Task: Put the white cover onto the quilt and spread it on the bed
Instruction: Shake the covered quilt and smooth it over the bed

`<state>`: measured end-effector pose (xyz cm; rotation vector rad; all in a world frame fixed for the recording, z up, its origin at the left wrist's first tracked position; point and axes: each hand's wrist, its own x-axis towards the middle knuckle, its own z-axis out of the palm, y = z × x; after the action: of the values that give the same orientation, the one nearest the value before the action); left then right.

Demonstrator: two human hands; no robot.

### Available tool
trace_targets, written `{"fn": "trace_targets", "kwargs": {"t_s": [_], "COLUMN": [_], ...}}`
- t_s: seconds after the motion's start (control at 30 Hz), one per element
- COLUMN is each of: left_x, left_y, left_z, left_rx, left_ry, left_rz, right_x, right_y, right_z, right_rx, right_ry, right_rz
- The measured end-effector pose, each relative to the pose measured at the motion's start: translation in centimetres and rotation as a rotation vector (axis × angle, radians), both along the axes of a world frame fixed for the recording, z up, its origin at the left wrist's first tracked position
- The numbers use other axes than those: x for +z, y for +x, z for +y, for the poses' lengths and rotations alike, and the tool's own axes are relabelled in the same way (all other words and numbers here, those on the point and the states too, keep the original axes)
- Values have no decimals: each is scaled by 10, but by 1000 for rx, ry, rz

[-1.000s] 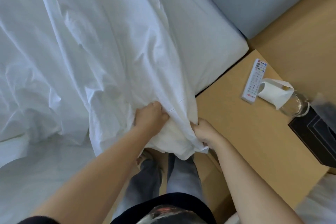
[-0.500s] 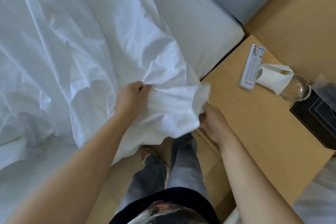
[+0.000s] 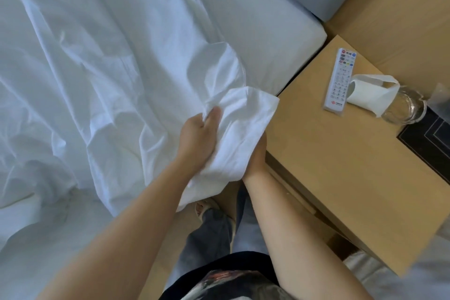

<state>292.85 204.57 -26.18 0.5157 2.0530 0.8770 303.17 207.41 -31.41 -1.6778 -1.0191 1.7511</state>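
The white cover (image 3: 102, 75) lies rumpled over the left and middle of the bed (image 3: 280, 31), creased in long ridges, with its near edge hanging over the bed's near side. I cannot tell the quilt apart from it, so how much of it is inside is unclear. One corner of the cover is lifted off the bed's near right corner, and the left hand (image 3: 198, 136) holds it there. Its fingers are curled into a bunched fold and the thumb is pressed on top, a firm pinch that looks meant to keep the corner seam from slipping. The corner drapes rightward from that fist, down over the right hand (image 3: 258, 151). That hand sits underneath the cloth, and only its edge and wrist show. Whether its fingers are closed on the fabric or spread flat inside it cannot be made out. It probably supports or feels for the corner from below while the left hand pins it from above. So the cloth lies between the hands, above the gap between the bed and the bedside table (image 3: 328, 165). Toward the table's far edge lie a white remote (image 3: 339, 80), a folded tissue (image 3: 367, 92) touching its right side and draped on a glass (image 3: 406, 109), and a black box (image 3: 431, 139) at the right edge.
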Motion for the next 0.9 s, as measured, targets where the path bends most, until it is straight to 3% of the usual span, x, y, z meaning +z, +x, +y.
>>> {"fn": "trace_targets", "kwargs": {"t_s": [0.13,0.27,0.33,0.43,0.53,0.63,0.77,0.9], "left_x": [17,9,6,6,9,12,18,20], "left_y": [-21,-18,-18,-16,-11,-11,-18,-22], "left_z": [11,2,2,5,6,6,9,9], "left_rx": [238,273,262,201,166,157,169,167], "left_ry": [-9,-69,-57,-8,21,17,36,29], "left_rz": [-220,-378,-416,-350,-325,-340,-353,-389], "right_x": [-12,-12,-3,30,46,41,38,27], "right_y": [20,6,0,8,11,9,12,16], "right_z": [-11,-31,-29,-31,-46,-58,-73,-115], "right_rx": [-123,94,88,-153,67,308,380,450], "right_ry": [-23,-110,-21,216,344,429,388,389], "right_rz": [-190,-132,-166,-99,-29,-131,-116,-229]}}
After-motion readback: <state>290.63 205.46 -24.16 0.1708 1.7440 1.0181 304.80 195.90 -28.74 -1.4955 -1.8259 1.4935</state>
